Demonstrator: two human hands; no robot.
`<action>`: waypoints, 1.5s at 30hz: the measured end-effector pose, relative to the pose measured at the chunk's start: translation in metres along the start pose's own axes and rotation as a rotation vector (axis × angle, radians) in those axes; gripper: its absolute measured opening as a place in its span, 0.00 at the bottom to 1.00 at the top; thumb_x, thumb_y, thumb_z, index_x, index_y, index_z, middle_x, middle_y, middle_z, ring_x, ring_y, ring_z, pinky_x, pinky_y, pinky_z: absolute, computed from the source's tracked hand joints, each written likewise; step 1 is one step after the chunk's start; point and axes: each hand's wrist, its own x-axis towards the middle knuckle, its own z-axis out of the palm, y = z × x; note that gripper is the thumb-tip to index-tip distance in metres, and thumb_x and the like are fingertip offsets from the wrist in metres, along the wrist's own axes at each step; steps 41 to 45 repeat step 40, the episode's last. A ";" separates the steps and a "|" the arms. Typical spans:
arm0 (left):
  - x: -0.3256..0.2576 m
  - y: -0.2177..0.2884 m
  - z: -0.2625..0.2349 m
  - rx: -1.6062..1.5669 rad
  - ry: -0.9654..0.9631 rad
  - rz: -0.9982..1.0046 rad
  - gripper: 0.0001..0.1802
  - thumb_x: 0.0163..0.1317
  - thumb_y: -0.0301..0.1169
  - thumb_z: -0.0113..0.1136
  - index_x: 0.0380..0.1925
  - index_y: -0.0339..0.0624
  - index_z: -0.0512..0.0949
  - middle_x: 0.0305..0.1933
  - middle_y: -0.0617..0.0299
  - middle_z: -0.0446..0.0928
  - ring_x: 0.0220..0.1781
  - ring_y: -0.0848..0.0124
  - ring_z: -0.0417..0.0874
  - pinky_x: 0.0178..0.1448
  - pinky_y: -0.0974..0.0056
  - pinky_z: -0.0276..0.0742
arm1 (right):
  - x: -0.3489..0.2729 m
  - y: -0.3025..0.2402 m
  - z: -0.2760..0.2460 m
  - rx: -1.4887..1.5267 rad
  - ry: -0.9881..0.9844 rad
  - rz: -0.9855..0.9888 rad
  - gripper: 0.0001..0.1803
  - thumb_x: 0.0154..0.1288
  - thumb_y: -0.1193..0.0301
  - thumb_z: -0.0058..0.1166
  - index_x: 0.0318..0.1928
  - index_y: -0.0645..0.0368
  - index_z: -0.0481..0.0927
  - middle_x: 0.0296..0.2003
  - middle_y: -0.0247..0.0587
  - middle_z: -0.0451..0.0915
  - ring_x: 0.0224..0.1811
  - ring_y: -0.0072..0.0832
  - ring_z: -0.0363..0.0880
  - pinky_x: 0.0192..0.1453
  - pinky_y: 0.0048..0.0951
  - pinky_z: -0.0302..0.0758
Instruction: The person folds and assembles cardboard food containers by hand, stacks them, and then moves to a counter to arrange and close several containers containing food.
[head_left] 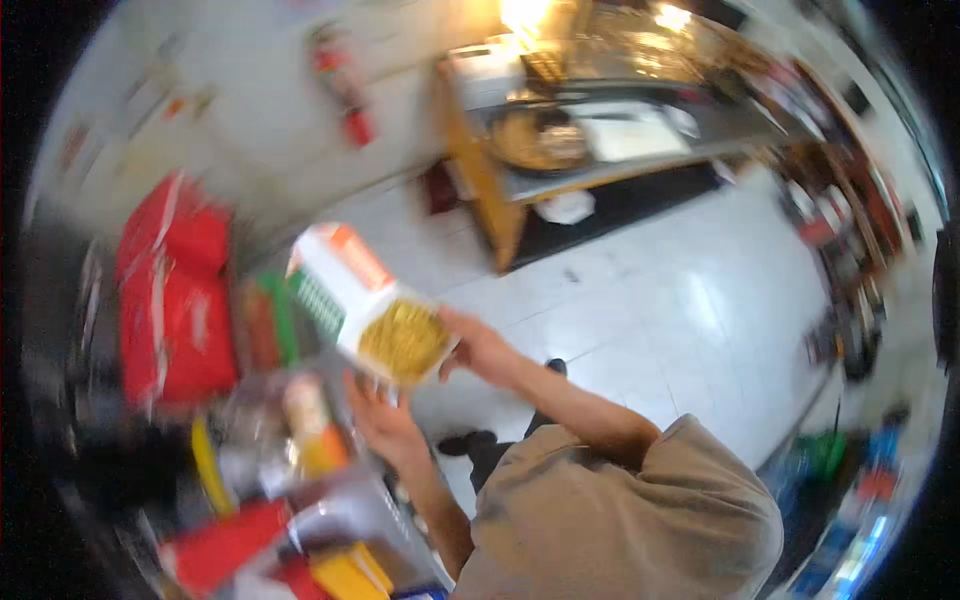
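A white carton (345, 258) with orange and green panels and a yellow, food-like picture on its near end is tilted in the air in front of me. My right hand (482, 350) grips its right near corner, fingers wrapped around the edge. Just below the carton's lower edge is my left hand (385, 425), its fingers apart and pointing up at the carton. Motion blur hides whether those fingertips touch it.
Left of me stand a large red bag (180, 300) and a cluttered surface with a red packet (225, 545) and a yellow item (350, 572). Ahead are a wood-sided counter (480, 195) and a fire extinguisher (345, 90) on the wall. Pale tiled floor (650, 310) lies to the right.
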 end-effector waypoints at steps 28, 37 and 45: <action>-0.037 -0.755 0.732 0.727 -1.026 -0.917 0.22 0.75 0.42 0.52 0.62 0.43 0.73 0.56 0.57 0.80 0.53 0.65 0.83 0.56 0.58 0.79 | -0.390 -0.481 -0.702 0.201 1.198 -0.854 0.37 0.74 0.44 0.45 0.69 0.59 0.68 0.52 0.40 0.81 0.44 0.28 0.84 0.35 0.28 0.82; -0.140 -1.029 1.004 0.838 -1.537 -1.038 0.15 0.74 0.38 0.53 0.52 0.41 0.80 0.47 0.59 0.84 0.48 0.70 0.84 0.53 0.64 0.78 | -0.517 -0.605 -0.901 0.396 1.631 -0.965 0.31 0.75 0.45 0.45 0.64 0.56 0.71 0.50 0.39 0.82 0.42 0.29 0.84 0.33 0.29 0.80; -0.163 -1.100 1.059 0.911 -1.495 -1.082 0.19 0.73 0.41 0.55 0.54 0.40 0.79 0.49 0.59 0.83 0.48 0.69 0.84 0.55 0.64 0.77 | -0.549 -0.662 -0.987 0.360 1.662 -0.829 0.37 0.70 0.40 0.50 0.65 0.56 0.71 0.52 0.38 0.82 0.46 0.30 0.84 0.34 0.31 0.82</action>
